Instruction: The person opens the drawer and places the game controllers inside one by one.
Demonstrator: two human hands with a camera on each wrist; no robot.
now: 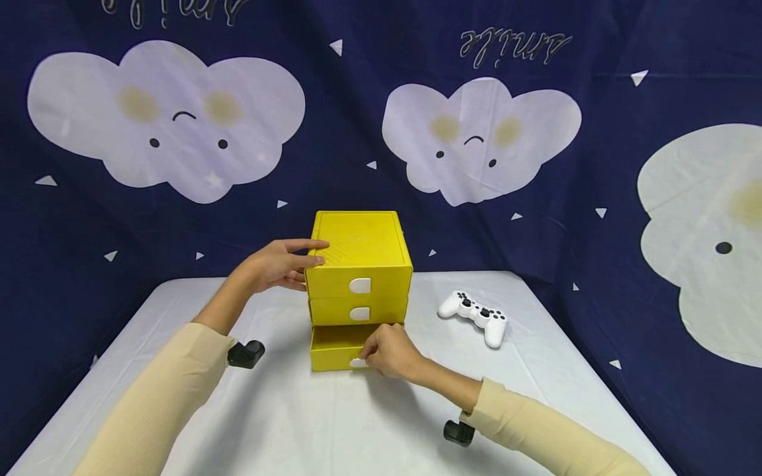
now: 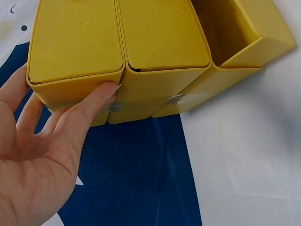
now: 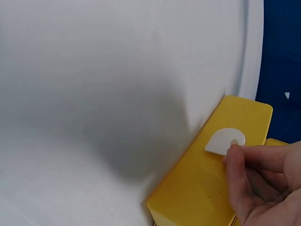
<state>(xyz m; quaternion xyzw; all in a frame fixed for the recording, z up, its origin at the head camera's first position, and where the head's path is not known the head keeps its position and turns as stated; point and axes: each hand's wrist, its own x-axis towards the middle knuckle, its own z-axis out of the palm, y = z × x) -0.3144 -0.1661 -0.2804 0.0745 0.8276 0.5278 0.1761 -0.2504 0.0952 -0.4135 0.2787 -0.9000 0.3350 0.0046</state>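
In the yellow cabinet (image 1: 360,271), the bottom drawer (image 1: 333,360) juts toward the person.
The nearer right hand (image 1: 391,352) pinches its white tab (image 3: 223,140); the left hand (image 1: 278,266) touches the top (image 1: 360,238), fingers extended.

Head view looks down; closer wrist views share the bottom drawer (image 1: 332,360).

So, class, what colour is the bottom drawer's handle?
White; the handle shows best in the right wrist view.

The right fingers (image 3: 266,157) pinch a white handle (image 3: 223,140) on a yellow drawer front (image 3: 195,193) that runs above and left of them; farther left lies the shadowed white table (image 3: 84,84), blue cloth (image 3: 283,56) above them.
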